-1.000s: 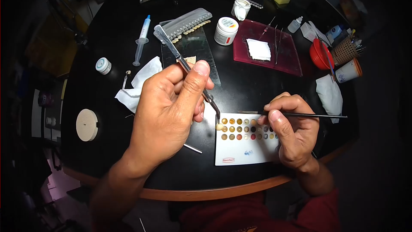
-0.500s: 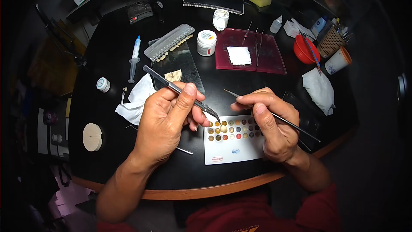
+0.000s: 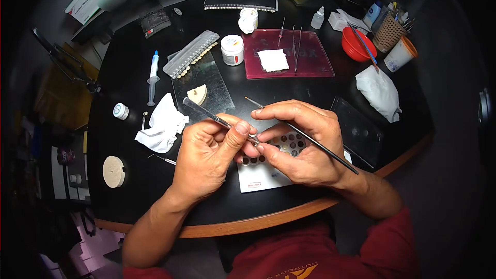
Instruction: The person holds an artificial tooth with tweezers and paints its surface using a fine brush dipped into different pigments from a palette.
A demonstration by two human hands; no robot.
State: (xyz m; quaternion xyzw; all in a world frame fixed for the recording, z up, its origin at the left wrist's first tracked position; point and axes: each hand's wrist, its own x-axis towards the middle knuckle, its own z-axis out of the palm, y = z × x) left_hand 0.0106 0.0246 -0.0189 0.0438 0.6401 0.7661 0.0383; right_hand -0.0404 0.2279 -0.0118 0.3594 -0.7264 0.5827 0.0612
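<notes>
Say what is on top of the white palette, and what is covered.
The white palette shows round wells and a red label. The left hand and right hand cover part of it, so any wells behind them cannot be seen.

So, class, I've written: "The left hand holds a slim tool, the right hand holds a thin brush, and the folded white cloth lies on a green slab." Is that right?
Not quite: the slab is dark purplish red, not green, as the head view shows. The left hand does hold a slim tool, the right hand a thin brush, and the folded white cloth lies on that slab.
</notes>
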